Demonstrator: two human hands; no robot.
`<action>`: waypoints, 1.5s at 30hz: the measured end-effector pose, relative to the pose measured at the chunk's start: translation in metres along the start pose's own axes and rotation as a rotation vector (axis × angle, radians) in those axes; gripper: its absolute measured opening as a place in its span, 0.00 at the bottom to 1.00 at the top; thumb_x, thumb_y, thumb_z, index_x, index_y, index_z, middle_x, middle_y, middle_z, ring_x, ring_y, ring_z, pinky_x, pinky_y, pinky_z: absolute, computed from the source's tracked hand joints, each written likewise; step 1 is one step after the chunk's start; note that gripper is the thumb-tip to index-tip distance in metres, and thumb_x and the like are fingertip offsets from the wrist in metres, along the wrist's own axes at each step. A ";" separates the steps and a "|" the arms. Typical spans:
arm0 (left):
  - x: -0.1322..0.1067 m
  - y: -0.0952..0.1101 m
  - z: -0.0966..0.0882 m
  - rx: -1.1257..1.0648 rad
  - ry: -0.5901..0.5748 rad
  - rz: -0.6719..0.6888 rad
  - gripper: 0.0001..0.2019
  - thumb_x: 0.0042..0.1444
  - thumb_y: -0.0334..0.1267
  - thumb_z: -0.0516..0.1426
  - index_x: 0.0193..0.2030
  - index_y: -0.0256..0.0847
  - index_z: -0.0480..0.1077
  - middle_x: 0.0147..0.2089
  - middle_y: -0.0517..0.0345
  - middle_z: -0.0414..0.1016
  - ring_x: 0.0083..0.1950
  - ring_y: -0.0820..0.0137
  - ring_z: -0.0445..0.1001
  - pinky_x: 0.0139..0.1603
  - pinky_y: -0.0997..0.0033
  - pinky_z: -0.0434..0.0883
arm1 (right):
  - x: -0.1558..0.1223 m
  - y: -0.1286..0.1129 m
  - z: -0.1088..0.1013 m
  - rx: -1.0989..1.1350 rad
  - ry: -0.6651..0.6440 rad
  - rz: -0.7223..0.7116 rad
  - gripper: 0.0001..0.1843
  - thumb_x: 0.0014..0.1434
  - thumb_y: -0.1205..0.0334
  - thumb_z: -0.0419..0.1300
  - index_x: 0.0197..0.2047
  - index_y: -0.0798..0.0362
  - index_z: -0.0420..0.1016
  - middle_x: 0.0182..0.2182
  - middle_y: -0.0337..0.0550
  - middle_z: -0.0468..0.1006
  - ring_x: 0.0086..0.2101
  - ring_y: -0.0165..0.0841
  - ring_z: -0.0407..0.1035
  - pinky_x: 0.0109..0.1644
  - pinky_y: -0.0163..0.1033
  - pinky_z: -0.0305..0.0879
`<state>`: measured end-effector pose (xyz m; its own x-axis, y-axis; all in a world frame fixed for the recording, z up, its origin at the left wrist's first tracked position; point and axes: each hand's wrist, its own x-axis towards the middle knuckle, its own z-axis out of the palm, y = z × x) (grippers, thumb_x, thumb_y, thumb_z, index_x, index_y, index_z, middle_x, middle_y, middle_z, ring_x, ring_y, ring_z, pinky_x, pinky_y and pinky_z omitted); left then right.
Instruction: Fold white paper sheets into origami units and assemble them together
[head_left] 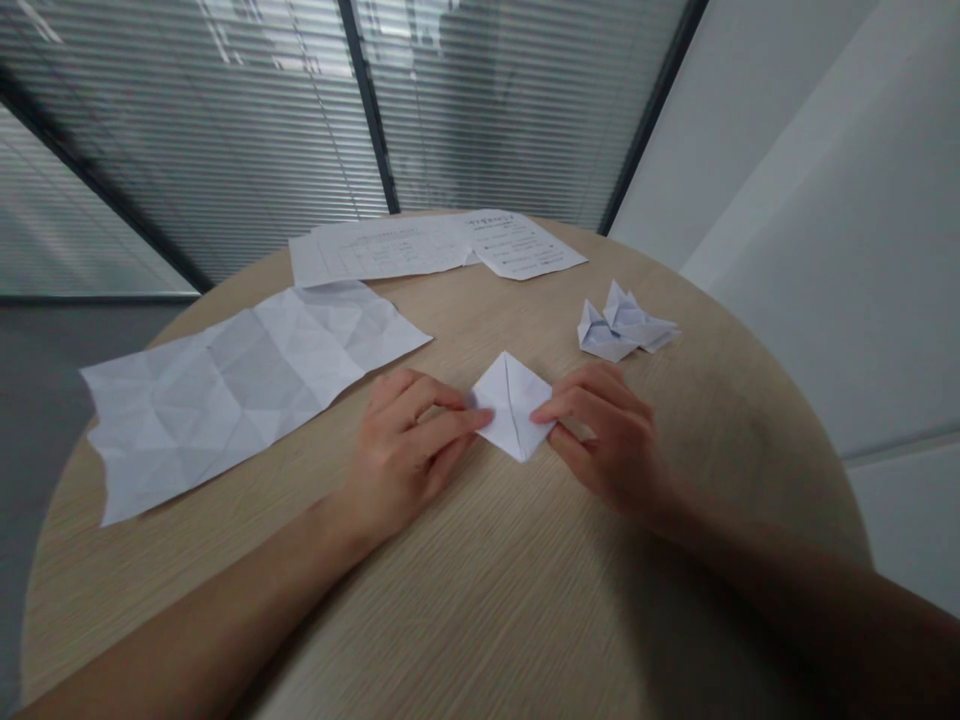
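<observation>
I'm sitting at a round table [495, 620] with a pale wood-grain top, its fine lines running across in front of me. Ahead and to my left rise glass partitions [225, 130], covered by horizontal slatted blinds and divided by dark metal frames [367, 100]. To my right is a wall of smooth white panels [787, 300], with a thin seam crossing it low down. Past the table's left edge I can see a grey floor [67, 420]. Soft, cool light glows through the slats and spreads evenly across the room.
</observation>
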<state>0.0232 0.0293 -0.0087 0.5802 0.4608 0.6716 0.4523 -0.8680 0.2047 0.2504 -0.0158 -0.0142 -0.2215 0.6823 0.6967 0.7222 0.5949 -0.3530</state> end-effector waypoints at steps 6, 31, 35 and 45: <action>-0.002 -0.005 0.005 0.060 -0.222 0.039 0.11 0.61 0.29 0.55 0.39 0.45 0.79 0.37 0.55 0.77 0.40 0.64 0.70 0.42 0.62 0.66 | -0.005 0.014 0.005 -0.074 -0.324 -0.079 0.12 0.58 0.75 0.57 0.33 0.51 0.78 0.32 0.43 0.78 0.37 0.38 0.69 0.45 0.45 0.61; 0.002 0.002 0.003 -0.070 -0.460 -0.034 0.10 0.57 0.29 0.53 0.39 0.40 0.77 0.38 0.53 0.77 0.41 0.62 0.71 0.46 0.59 0.67 | -0.004 0.012 0.003 0.016 -0.483 0.008 0.10 0.54 0.75 0.61 0.39 0.57 0.79 0.40 0.49 0.81 0.43 0.41 0.72 0.51 0.47 0.67; 0.002 0.004 0.005 -0.052 -0.464 -0.040 0.13 0.65 0.44 0.55 0.36 0.40 0.76 0.38 0.53 0.76 0.41 0.61 0.70 0.45 0.58 0.66 | 0.000 0.004 0.002 -0.001 -0.532 0.081 0.06 0.56 0.64 0.66 0.38 0.57 0.77 0.40 0.50 0.79 0.42 0.42 0.71 0.50 0.48 0.67; -0.003 0.004 0.014 0.008 -0.403 -0.099 0.18 0.59 0.51 0.62 0.48 0.39 0.72 0.45 0.48 0.74 0.47 0.55 0.71 0.47 0.50 0.69 | 0.002 0.006 0.007 0.119 -0.600 0.291 0.22 0.51 0.63 0.71 0.49 0.53 0.77 0.39 0.43 0.77 0.40 0.37 0.71 0.46 0.42 0.65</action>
<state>0.0329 0.0275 -0.0202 0.7515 0.5790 0.3161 0.5238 -0.8150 0.2477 0.2496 -0.0073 -0.0197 -0.3792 0.9191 0.1072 0.7379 0.3703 -0.5643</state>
